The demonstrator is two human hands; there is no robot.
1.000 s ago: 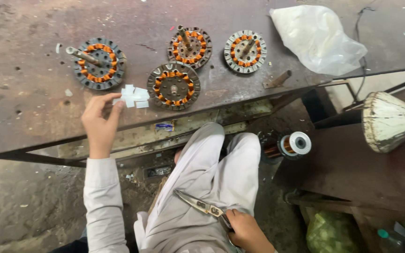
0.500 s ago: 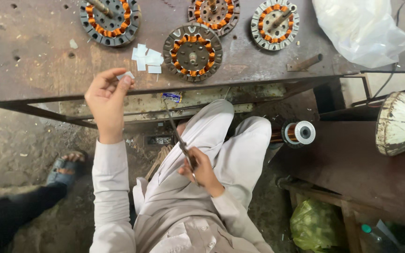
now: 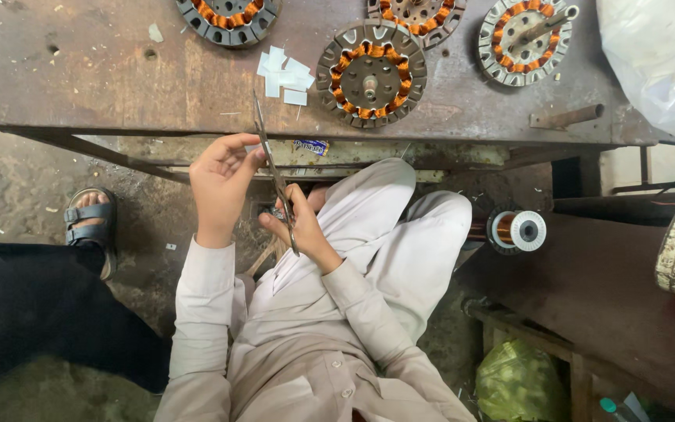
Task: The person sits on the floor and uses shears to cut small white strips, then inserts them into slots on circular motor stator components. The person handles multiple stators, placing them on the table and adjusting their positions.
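Observation:
My left hand [image 3: 220, 184] is raised below the table's edge, its fingertips pinched on a small white paper piece that barely shows. My right hand [image 3: 300, 227] grips the handles of long metal scissors [image 3: 273, 168]. Their blades point up and cross right beside the left fingertips. A small pile of white paper pieces [image 3: 287, 74] lies on the rusty metal table [image 3: 103, 78], just left of a round stator with orange copper windings [image 3: 371, 78]. I sit with my light-trousered knees under the table.
Three more wound stators [image 3: 228, 12] [image 3: 416, 9] [image 3: 525, 39] lie along the table's far side, with a clear plastic bag [image 3: 658, 55] at the right. A copper wire spool [image 3: 517, 230] stands beside my knee. Another person's sandalled foot [image 3: 91, 219] and dark trouser leg are at left.
My left hand came down from the table with a paper piece. My right hand lifted the scissors from my lap up to the left fingertips. The view tilted down.

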